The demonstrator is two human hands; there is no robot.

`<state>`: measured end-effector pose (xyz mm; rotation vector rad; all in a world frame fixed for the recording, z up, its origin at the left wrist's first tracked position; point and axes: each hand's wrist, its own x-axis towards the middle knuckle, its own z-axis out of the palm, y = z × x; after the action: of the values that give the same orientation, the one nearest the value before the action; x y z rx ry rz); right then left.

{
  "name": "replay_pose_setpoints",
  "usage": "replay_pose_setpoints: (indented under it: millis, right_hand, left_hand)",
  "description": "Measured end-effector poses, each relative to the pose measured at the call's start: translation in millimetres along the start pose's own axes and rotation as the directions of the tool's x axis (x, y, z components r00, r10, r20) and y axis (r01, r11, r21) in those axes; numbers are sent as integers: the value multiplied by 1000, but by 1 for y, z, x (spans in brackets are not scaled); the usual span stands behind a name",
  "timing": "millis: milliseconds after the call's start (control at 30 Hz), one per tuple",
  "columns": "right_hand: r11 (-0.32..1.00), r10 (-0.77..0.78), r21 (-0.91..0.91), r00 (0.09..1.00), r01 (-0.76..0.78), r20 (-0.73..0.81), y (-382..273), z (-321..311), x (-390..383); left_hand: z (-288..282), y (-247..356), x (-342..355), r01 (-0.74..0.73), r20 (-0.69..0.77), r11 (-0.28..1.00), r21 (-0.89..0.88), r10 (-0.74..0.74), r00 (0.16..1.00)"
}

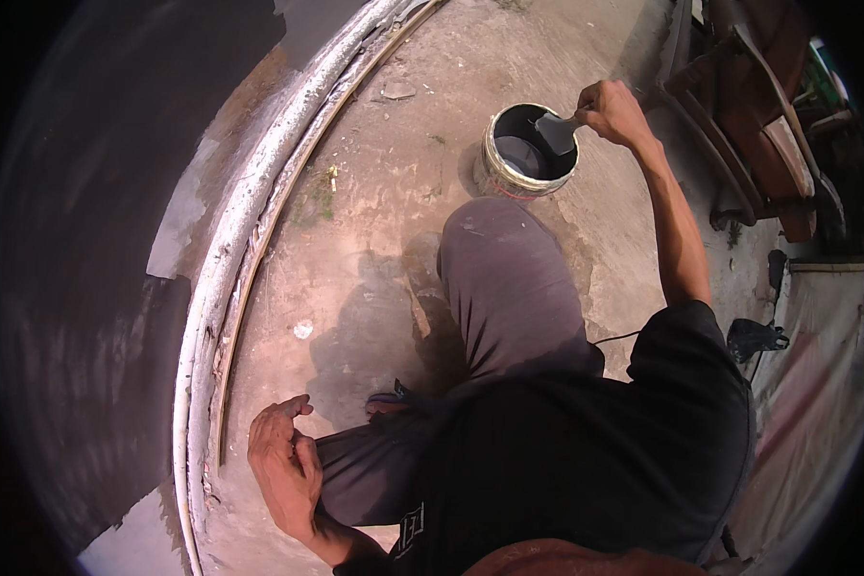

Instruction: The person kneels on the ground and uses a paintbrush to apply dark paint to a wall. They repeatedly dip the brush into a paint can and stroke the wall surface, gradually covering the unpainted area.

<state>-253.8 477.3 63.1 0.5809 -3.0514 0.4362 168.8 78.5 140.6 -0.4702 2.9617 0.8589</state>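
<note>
My right hand (612, 112) is closed round the handle of a paintbrush (555, 132), its broad end coated dark grey. The brush dips inside the rim of a round paint bucket (511, 182), which holds dark grey paint and stands on the ground beyond my raised knee. Streaks and drips mark the bucket's outside. My left hand (286, 468) hangs by my other knee, fingers loosely bent and apart, with nothing in it. To its left rises a wall (77, 288) largely covered in dark grey paint, with paler bare patches along its lower edge.
A white-splashed pipe (230, 230) and a thin wooden strip (288, 182) run along the wall's foot. Brown wooden furniture (749, 125) stands at the far right. Nearer lie a black plastic bag (756, 338) and a pale sheet (806, 413). Rough concrete (374, 154) forms the ground.
</note>
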Motion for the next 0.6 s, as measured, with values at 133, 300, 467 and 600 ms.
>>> replay_pose_setpoints:
  millis: [133, 300, 467, 600]
  right_hand:
    - [992, -101, -72, 995, 100, -10, 29, 78, 13]
    - [981, -154, -111, 986, 160, 57, 46, 123, 29]
    - [976, -176, -125, 984, 177, 18, 59, 134, 23]
    - [985, -124, -118, 991, 130, 54, 34, 95, 10]
  left_hand:
    - [-17, 17, 18, 22, 24, 993, 116, -25, 999]
    - [-32, 31, 48, 15, 29, 971, 239, -23, 999]
    - [-26, 26, 72, -91, 137, 966, 243, 59, 989]
    - [-10, -5, 91, -10, 223, 971, 241, -45, 974]
